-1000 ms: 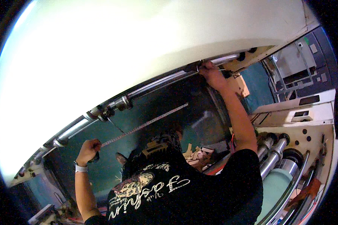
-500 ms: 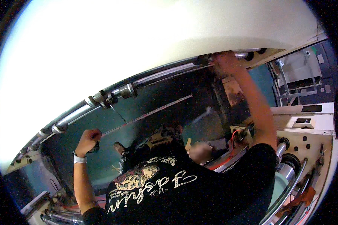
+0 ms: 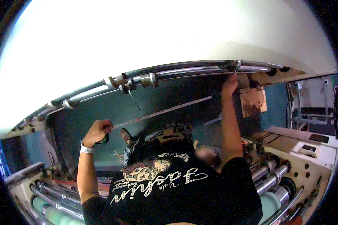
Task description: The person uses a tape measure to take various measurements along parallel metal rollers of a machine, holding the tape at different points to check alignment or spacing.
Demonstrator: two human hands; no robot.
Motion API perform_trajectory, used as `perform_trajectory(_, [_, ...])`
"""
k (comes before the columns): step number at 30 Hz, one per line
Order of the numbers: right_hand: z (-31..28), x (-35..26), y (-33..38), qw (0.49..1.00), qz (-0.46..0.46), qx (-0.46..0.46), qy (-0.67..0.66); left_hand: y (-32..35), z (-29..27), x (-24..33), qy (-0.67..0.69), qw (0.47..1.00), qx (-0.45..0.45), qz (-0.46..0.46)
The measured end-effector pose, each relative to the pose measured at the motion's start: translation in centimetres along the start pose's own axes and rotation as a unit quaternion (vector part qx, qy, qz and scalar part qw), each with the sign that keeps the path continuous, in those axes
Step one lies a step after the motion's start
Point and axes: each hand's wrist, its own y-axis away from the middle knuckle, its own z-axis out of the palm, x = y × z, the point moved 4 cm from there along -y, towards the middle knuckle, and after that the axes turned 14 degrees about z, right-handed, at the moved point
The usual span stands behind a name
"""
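Observation:
My left hand (image 3: 97,133), with a pale band at the wrist, is closed around a dark tape measure (image 3: 103,138), whose case is mostly hidden by the fingers. Its white blade (image 3: 161,111) runs out stiffly up to the right, its free end in the air below the metal shafts. My right arm is stretched upward, and my right hand (image 3: 230,84) is at a metal collar (image 3: 232,66) on the steel shafts (image 3: 193,70). The fingers are drawn together at the collar's lower edge; their tips are partly hidden.
Further collars (image 3: 149,80) sit along the shafts, and a thin rod (image 3: 134,100) hangs from one. A large white machine panel (image 3: 169,33) curves overhead. Steel rollers (image 3: 276,176) lie at the lower right, more rollers (image 3: 58,200) at lower left. A brown carton (image 3: 253,101) stands beyond my right arm.
The view has shifted, so the shafts appear lower and farther right. My right arm has straightened, and its hand, blurred before, is steadier at the collar. The tape stays extended from my left hand.

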Motion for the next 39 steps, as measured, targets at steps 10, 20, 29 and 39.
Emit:
perform_trajectory(10, [1.0, -0.7, 1.0, 0.997, 0.027, 0.051, -0.056, 1.9, -0.2, -2.0, 0.059, 0.995, -0.041, -0.066])
perform_trajectory(20, [4.7, 0.3, 14.3, 0.915, -0.018, -0.337, 0.221, 0.7, 2.3, -4.4, 0.031, 0.997, -0.068, -0.038])
perform_trajectory(29, [17.6, -2.2, 25.3, 0.918, -0.237, -0.29, 0.131, 5.6, 4.1, -6.0, 0.055, 0.994, -0.046, -0.087])
perform_trajectory(39, [18.6, -2.8, 23.9, 0.934, -0.222, -0.246, 0.137, 9.0, 4.7, -8.1, 0.051, 0.992, -0.027, -0.113])
